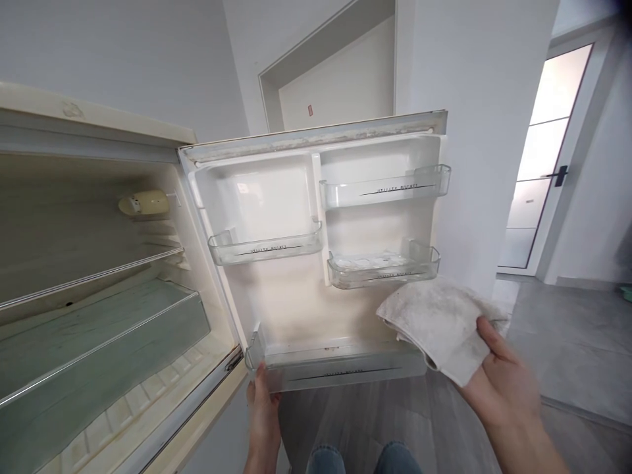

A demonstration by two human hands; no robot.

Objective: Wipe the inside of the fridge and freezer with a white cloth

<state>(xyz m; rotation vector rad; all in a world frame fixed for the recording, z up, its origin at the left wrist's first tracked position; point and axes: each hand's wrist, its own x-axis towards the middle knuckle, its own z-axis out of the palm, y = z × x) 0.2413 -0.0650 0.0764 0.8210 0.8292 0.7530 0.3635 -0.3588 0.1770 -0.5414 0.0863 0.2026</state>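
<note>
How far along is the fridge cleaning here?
Done: the fridge looks emptied of food. In hand: the right hand holds a grey, soiled cloth, while the left hand grips the bottom door shelf. Left: the door's top edge looks grimy, and the lower right shelf shows residue.

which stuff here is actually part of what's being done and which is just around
In use: right hand holding the soiled cloth; left hand touching the bottom door bin.
Just there: upper door pockets, glass shelf inside the fridge, glazed door at right.
</note>
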